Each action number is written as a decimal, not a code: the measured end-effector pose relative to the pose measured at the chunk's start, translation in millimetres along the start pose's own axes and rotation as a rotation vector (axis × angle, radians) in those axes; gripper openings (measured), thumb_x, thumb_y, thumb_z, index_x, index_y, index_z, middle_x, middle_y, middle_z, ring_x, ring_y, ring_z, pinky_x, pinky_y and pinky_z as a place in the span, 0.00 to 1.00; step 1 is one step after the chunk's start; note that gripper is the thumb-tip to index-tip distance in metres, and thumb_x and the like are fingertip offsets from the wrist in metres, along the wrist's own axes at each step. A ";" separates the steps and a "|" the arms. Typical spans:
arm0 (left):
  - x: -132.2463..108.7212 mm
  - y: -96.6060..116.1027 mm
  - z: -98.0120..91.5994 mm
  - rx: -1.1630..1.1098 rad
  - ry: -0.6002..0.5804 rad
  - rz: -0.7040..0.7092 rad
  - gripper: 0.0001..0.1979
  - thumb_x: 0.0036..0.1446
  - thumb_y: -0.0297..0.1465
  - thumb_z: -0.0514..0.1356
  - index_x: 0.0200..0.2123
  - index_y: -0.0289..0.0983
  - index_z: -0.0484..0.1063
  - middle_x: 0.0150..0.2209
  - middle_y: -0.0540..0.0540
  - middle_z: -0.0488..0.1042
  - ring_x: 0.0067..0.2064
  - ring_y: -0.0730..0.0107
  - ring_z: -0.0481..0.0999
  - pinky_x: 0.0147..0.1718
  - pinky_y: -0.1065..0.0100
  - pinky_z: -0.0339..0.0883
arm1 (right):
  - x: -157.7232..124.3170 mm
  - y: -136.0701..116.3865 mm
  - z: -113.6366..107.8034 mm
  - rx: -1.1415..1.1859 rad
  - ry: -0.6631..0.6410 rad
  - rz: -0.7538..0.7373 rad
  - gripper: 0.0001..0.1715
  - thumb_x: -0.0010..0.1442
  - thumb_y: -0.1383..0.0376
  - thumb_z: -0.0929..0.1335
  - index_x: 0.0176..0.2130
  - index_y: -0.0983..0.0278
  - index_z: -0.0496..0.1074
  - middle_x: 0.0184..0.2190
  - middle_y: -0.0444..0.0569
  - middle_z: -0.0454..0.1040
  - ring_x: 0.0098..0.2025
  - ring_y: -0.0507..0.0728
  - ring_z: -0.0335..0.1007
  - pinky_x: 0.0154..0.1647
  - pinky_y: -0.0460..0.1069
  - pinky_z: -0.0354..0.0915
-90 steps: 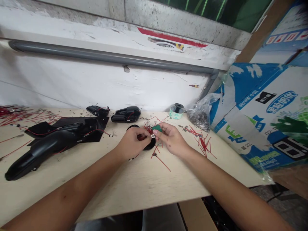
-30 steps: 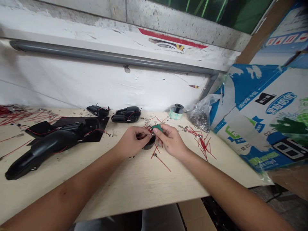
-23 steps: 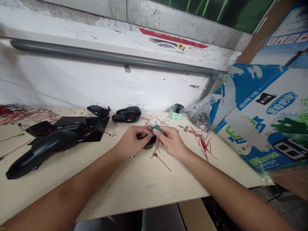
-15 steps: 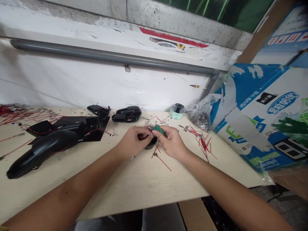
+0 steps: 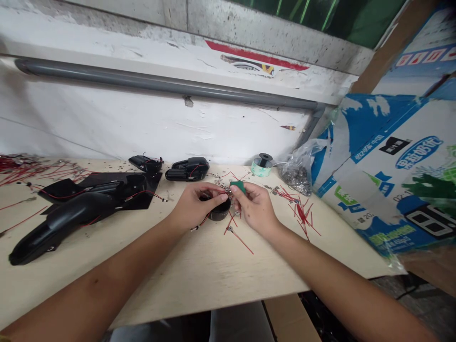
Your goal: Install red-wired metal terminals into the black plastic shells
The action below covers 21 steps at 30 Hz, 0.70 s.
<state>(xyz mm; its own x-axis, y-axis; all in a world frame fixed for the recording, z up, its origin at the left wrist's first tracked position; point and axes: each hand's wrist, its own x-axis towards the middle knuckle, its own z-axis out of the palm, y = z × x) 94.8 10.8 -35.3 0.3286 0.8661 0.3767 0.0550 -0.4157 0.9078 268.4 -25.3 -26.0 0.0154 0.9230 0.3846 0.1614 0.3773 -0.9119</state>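
Note:
My left hand is closed at the rim of a black rounded plastic housing, its thumb and forefinger pinched together over the opening. Between those fingertips, any small part is too tiny to make out. A thin wire with a pale connector sticks out below this hand. My right hand grips a small green piece between thumb and fingers, just right of the housing; its exact kind is unclear. Small metal parts with red wires lie on the table close by.
Black plastic housings with wires stand at the back and left. A large black curved shell lies left. A spool, a clear bag of small metal parts and red wires are right, beside a blue-white carton.
My hands have drawn slightly apart, showing more of the black housing. The green piece has shifted a little right and up with my right hand, and the left hand has moved left.

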 end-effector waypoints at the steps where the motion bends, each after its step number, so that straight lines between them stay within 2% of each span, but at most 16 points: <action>1: 0.5 -0.1 -0.2 -0.014 -0.010 -0.005 0.11 0.54 0.38 0.68 0.36 0.36 0.80 0.36 0.44 0.81 0.38 0.66 0.78 0.41 0.63 0.70 | -0.7 0.0 0.6 0.005 -0.028 -0.005 0.25 0.61 0.51 0.70 0.22 0.63 0.63 0.17 0.40 0.61 0.21 0.50 0.57 0.22 0.47 0.54; 4: 1.6 3.4 -0.2 -0.040 0.004 -0.046 0.11 0.54 0.38 0.67 0.33 0.36 0.81 0.34 0.44 0.82 0.36 0.65 0.78 0.39 0.64 0.71 | -1.7 2.8 2.0 0.026 -0.092 -0.014 0.24 0.62 0.52 0.70 0.23 0.63 0.64 0.19 0.40 0.61 0.22 0.50 0.57 0.22 0.46 0.54; 5: 2.0 5.2 -0.2 -0.054 0.019 -0.074 0.11 0.53 0.39 0.68 0.32 0.36 0.81 0.33 0.45 0.81 0.35 0.65 0.78 0.38 0.64 0.71 | -1.2 4.8 1.9 0.055 -0.092 -0.008 0.21 0.62 0.52 0.70 0.26 0.64 0.67 0.20 0.41 0.62 0.22 0.50 0.59 0.23 0.46 0.56; 7: 2.8 7.9 -0.4 -0.096 0.045 -0.132 0.12 0.52 0.39 0.69 0.31 0.35 0.80 0.31 0.45 0.81 0.34 0.66 0.78 0.37 0.64 0.70 | 1.3 10.3 0.0 0.133 -0.058 0.025 0.15 0.63 0.53 0.68 0.39 0.63 0.69 0.24 0.41 0.67 0.23 0.51 0.63 0.24 0.47 0.60; 9: 3.8 7.9 -1.1 -0.154 0.064 -0.172 0.12 0.49 0.38 0.70 0.30 0.34 0.80 0.30 0.46 0.80 0.32 0.68 0.77 0.36 0.65 0.70 | 4.6 15.9 -4.1 0.162 -0.018 0.066 0.18 0.64 0.54 0.66 0.50 0.60 0.63 0.29 0.41 0.70 0.22 0.52 0.66 0.23 0.47 0.62; 10: 4.4 6.7 -1.7 -0.186 0.070 -0.184 0.12 0.49 0.38 0.70 0.30 0.34 0.80 0.30 0.46 0.80 0.32 0.69 0.76 0.36 0.65 0.69 | 6.1 17.9 -6.7 0.121 -0.007 0.078 0.17 0.64 0.55 0.65 0.50 0.59 0.62 0.31 0.41 0.71 0.21 0.51 0.65 0.22 0.47 0.61; 12: 5.6 1.9 -2.9 -0.250 0.088 -0.199 0.12 0.47 0.38 0.71 0.30 0.35 0.79 0.30 0.47 0.79 0.31 0.70 0.75 0.36 0.65 0.69 | 8.3 18.8 -12.3 -0.074 -0.025 0.074 0.10 0.64 0.59 0.64 0.45 0.59 0.65 0.31 0.41 0.70 0.21 0.50 0.62 0.22 0.46 0.58; 14: 6.7 -4.4 -4.1 -0.303 0.108 -0.206 0.12 0.47 0.38 0.72 0.31 0.36 0.79 0.30 0.47 0.79 0.32 0.70 0.75 0.37 0.65 0.69 | 9.3 15.3 -16.6 -0.317 -0.094 0.063 0.07 0.62 0.61 0.65 0.37 0.61 0.69 0.26 0.41 0.70 0.22 0.51 0.61 0.25 0.47 0.57; 16: 7.8 -9.7 -4.5 -0.347 0.125 -0.201 0.13 0.47 0.38 0.72 0.32 0.36 0.79 0.30 0.47 0.79 0.32 0.70 0.75 0.38 0.64 0.69 | 9.8 9.7 -18.5 -0.478 -0.195 0.075 0.13 0.61 0.60 0.66 0.27 0.63 0.69 0.19 0.41 0.66 0.22 0.51 0.59 0.25 0.47 0.54; 18: 8.4 -12.1 -3.6 -0.394 0.123 -0.189 0.13 0.47 0.38 0.72 0.32 0.37 0.79 0.30 0.48 0.78 0.32 0.71 0.75 0.37 0.65 0.68 | 10.5 5.0 -18.2 -0.529 -0.297 0.108 0.22 0.62 0.58 0.66 0.19 0.63 0.65 0.15 0.40 0.61 0.20 0.51 0.54 0.24 0.47 0.51; 21: 7.9 -9.9 0.8 -0.418 0.108 -0.175 0.13 0.47 0.39 0.72 0.30 0.36 0.78 0.29 0.49 0.77 0.31 0.72 0.73 0.34 0.67 0.67 | 12.1 2.4 -15.7 -0.473 -0.403 0.184 0.25 0.61 0.56 0.66 0.17 0.63 0.64 0.13 0.40 0.60 0.18 0.50 0.52 0.22 0.47 0.49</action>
<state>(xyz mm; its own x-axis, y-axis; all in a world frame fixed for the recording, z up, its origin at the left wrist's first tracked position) 97.7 21.5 -41.5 0.2474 0.9463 0.2081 -0.2913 -0.1322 0.9475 284.4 -14.4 -21.4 -0.2729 0.9602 0.0601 0.6103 0.2211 -0.7607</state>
